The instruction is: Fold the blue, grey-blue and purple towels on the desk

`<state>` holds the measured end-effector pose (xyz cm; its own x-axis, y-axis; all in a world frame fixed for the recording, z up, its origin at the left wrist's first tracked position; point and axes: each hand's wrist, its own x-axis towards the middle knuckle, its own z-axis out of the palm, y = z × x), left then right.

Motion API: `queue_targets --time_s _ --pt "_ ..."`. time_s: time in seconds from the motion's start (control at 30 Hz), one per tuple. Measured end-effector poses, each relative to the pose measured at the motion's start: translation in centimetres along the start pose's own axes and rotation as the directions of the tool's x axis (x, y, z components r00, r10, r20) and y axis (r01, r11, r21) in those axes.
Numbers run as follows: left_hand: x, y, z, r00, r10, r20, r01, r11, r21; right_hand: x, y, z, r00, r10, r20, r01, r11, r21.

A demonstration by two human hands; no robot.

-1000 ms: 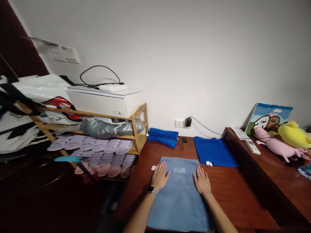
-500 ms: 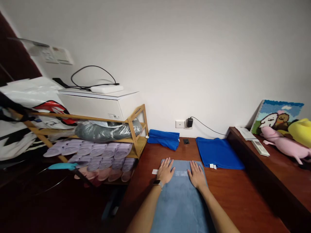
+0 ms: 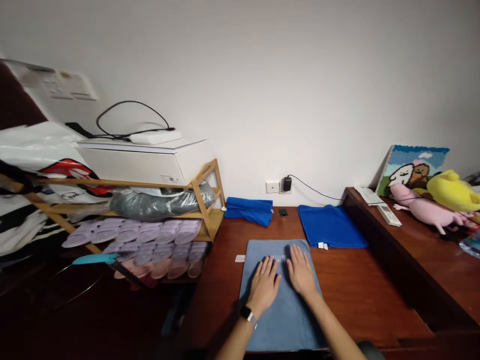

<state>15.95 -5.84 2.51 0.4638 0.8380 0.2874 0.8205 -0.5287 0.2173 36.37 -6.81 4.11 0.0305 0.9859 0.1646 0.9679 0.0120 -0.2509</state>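
A grey-blue towel (image 3: 279,320) with white lettering near its far edge is spread flat on the brown table. My left hand (image 3: 264,286) lies palm down on its left half, fingers stretched out, a watch at the wrist. On the upper right part rests my right hand (image 3: 301,272), also flat with fingers extended, beside the lettering. Behind the towel, a folded blue towel (image 3: 249,211) sits against the wall on the left. A second blue towel (image 3: 332,226), folded flat with white tags, lies at the back right. Neither hand touches the blue towels.
To the left stands a wooden rack (image 3: 205,200) with lilac slippers (image 3: 150,231) and a white box (image 3: 131,160). A raised ledge on the right carries a remote (image 3: 389,216) and plush toys (image 3: 423,207). A black charger (image 3: 287,183) is plugged into the wall.
My left hand has moved from the towel's far left edge inward and nearer to me. My right hand has shifted slightly inward. The view has turned a little, and the towel's near edge now shows.
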Motion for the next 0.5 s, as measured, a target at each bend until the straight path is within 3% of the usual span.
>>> queue_targets --time_s 0.1,0.2,0.3,0.37,0.5 --pt "-4.2 0.1 0.8 0.999 -0.047 -0.003 0.047 0.999 -0.004 -5.0 -0.5 1.6 0.999 -0.044 0.000 0.044 0.998 0.045" --pt "-6.8 -2.3 0.1 0.989 -0.148 -0.007 0.148 0.988 0.038 -8.1 1.6 2.2 0.998 0.032 0.056 -0.034 0.999 0.039" --pt "-8.1 -4.7 -1.5 0.975 -0.224 0.006 0.223 0.972 0.076 -8.9 4.2 1.5 0.991 0.112 0.074 -0.113 0.994 0.011" --pt "-8.5 -5.2 -2.5 0.972 -0.236 -0.009 0.235 0.968 0.088 -8.8 5.0 0.8 0.988 0.141 0.069 -0.141 0.990 -0.009" --pt "-7.5 -3.0 -3.5 0.980 -0.180 -0.089 0.187 0.980 0.069 -8.2 3.0 0.0 0.992 0.123 0.014 -0.122 0.992 -0.017"
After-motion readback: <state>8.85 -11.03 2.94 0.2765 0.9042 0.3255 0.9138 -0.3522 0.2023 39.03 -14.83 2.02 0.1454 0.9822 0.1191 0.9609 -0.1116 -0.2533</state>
